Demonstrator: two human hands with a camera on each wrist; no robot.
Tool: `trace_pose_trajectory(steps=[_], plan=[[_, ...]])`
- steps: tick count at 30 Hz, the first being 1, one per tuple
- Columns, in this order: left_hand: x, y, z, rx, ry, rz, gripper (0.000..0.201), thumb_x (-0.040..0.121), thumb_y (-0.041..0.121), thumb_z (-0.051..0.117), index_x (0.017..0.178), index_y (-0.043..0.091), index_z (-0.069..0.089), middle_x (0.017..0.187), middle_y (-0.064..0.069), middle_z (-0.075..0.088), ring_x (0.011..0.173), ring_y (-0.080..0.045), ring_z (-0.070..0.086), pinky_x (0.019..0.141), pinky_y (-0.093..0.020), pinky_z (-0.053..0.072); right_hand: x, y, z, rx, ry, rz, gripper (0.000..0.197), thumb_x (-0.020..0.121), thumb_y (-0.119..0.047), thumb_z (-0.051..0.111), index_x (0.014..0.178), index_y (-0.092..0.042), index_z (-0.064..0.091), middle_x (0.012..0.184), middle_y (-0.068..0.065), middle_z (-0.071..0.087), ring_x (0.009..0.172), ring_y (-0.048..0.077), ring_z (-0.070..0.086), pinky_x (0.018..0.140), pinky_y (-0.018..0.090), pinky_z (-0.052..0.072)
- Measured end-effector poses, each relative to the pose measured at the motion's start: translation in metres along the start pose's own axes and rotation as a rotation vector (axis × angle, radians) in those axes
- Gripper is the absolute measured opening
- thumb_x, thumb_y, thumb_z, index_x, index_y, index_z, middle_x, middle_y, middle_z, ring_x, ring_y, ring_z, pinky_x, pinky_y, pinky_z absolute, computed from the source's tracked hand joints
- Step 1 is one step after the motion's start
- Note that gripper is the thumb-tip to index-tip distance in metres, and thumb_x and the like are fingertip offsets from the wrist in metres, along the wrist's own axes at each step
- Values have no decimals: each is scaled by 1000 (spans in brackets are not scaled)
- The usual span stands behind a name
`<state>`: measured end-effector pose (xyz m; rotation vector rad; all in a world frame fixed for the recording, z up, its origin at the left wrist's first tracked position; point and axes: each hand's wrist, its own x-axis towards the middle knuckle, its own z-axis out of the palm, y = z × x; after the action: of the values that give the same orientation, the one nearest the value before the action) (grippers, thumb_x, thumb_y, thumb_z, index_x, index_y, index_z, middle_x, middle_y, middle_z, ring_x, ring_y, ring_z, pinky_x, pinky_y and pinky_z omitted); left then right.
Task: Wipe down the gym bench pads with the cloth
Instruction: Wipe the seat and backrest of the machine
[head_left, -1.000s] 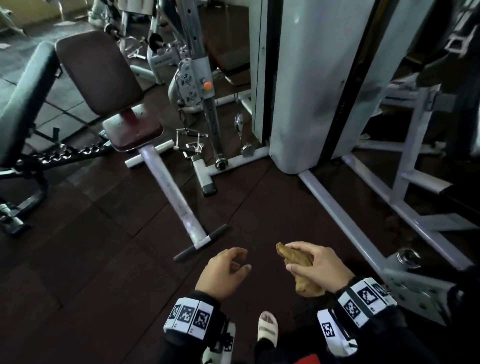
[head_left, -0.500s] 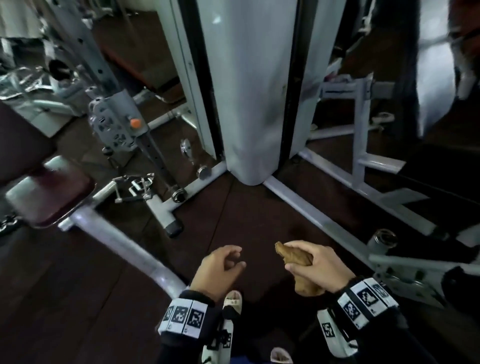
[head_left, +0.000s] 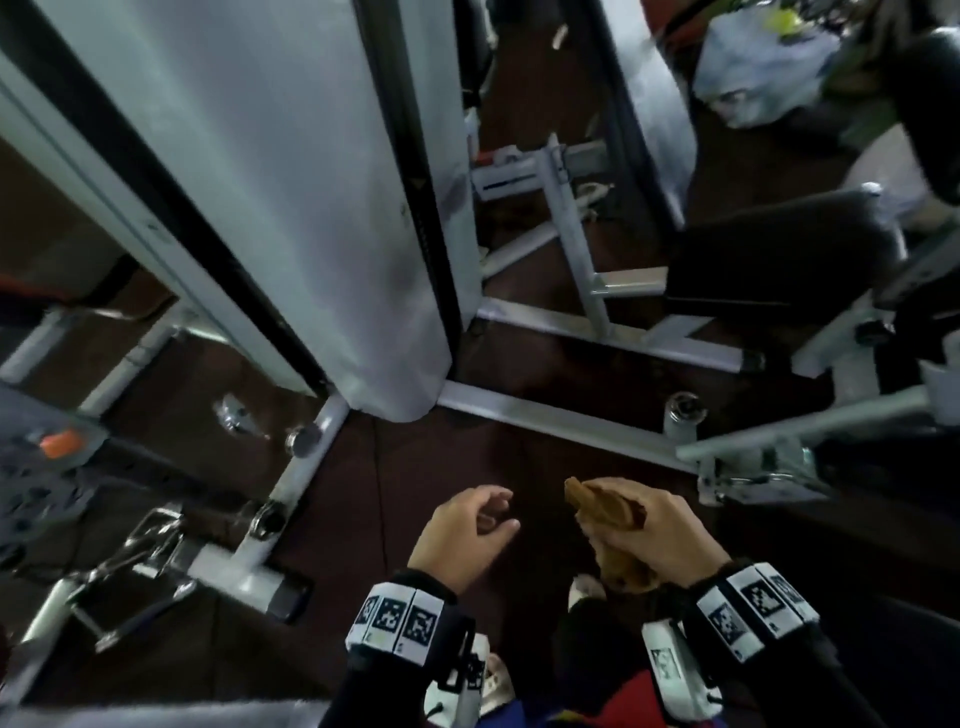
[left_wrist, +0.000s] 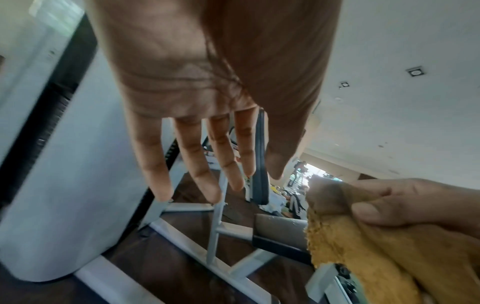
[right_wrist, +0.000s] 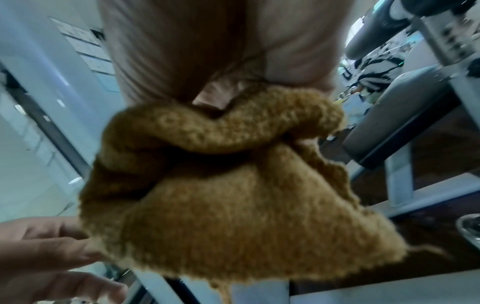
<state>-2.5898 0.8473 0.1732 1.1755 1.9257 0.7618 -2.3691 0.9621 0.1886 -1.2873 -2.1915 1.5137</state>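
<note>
Right hand: the right hand (head_left: 660, 535) is curled round a bunched mustard cloth (head_left: 602, 506), held in the air over the floor
Left hand: the left hand (head_left: 462, 535) is just beside it, empty, fingers (left_wrist: 197, 162) loosely spread
Pad: a dark bench pad (head_left: 779, 254) sits far right, well apart from the cloth
Progress: no wiping under way; judging by this, the pads remain to be done
Head view: shows both hands and the white machine column (head_left: 311, 208)
Wrist views: show the cloth's fuzzy weave (right_wrist: 233, 195) and the left palm, unseen from above
</note>
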Motion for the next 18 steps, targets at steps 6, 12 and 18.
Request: trace_pose_trajectory(steps=[6,12,18], plan=[[99,42,13,51,-142,65,27,83,30,69,109,34,62,100,16,65,83,2,62,82,-22,52,47,20,-58,-25,97,79,42,71,-30,80,108,-40,63,90,-16,70,84,-6,63,76,11,47],[195,96,38,76,-248,124,27,85,27,68,111,29,61,104,12,65,85,-5,65,84,-26,53,94,37,-131,-27,246,68,42,71,-25,80,100,-48,61,82,-29,66,79,-11,62,68,2,42],[265,143,57,75,-313,195,25,85,26,68,109,29,60,106,13,64,86,-3,64,83,-20,51,124,47,-184,-10,310,128,40,72,-25,80,106,-39,63,82,-14,68,78,-4,63,75,15,49]])
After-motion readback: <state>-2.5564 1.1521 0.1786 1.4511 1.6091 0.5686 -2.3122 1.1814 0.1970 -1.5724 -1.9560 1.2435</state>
